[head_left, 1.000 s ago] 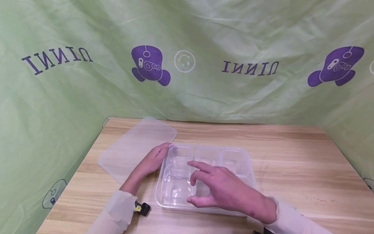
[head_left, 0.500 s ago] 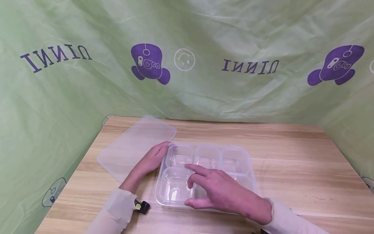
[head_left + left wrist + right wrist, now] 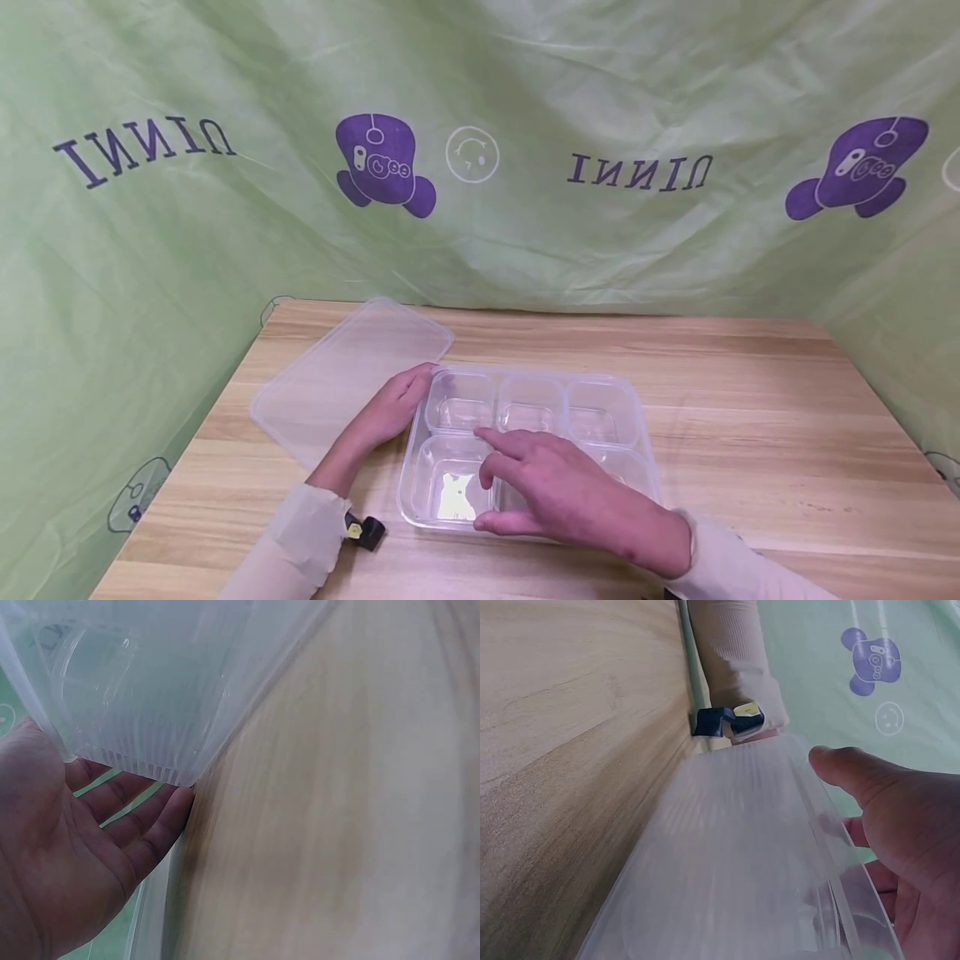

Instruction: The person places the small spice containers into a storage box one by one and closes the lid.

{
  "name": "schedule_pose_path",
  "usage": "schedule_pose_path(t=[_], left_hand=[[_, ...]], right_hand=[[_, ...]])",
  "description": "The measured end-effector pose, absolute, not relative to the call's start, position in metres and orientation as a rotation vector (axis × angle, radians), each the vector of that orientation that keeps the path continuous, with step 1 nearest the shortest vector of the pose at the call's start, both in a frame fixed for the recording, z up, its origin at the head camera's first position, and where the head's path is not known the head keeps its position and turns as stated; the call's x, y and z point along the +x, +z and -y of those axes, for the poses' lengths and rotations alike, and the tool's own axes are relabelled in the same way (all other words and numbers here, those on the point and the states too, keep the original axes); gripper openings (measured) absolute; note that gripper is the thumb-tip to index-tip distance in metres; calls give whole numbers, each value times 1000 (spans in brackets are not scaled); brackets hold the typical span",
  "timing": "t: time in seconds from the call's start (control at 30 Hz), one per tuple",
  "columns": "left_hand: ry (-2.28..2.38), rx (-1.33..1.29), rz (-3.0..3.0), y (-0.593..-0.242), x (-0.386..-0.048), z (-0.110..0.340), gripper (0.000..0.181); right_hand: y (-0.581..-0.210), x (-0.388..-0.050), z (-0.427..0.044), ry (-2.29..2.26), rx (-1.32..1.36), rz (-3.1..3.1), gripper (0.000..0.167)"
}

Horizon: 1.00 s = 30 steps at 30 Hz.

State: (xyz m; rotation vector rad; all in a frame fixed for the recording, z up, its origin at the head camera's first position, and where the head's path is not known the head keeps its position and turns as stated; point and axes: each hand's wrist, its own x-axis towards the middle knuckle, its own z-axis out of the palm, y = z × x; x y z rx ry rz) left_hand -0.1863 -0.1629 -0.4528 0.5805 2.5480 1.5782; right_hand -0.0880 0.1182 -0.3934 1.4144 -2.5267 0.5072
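Observation:
A clear plastic food container (image 3: 637, 433), divided into several compartments, lies on the table. My left hand (image 3: 392, 408) rests against its far left corner. In the left wrist view, the left fingers (image 3: 154, 825) lie extended along the outside of the container's ribbed end. Over the near side is my right hand (image 3: 555, 487), thumb and index finger spread apart above the front left compartment (image 3: 453, 483). The right wrist view has the right thumb (image 3: 847, 769) close by the container's rim, with other fingers past the clear wall; whether they touch it I cannot tell.
A flat translucent lid (image 3: 348, 371) lies at the back left of the wooden table (image 3: 765, 417), partly behind the left hand. A green printed curtain (image 3: 637, 250) hangs around the table's back and sides.
The front left compartment appears slightly lower in the container than a second ago. My right hand has shifted a little left with it. The left hand keeps its place.

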Motion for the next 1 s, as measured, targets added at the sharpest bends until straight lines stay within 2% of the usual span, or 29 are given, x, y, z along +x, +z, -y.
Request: schedule_pose_path(t=[1.0], left_hand=[[1576, 571, -2547, -452, -186, 162, 42]], right_hand=[[-398, -86, -117, 351, 1443, 2564, 24]])
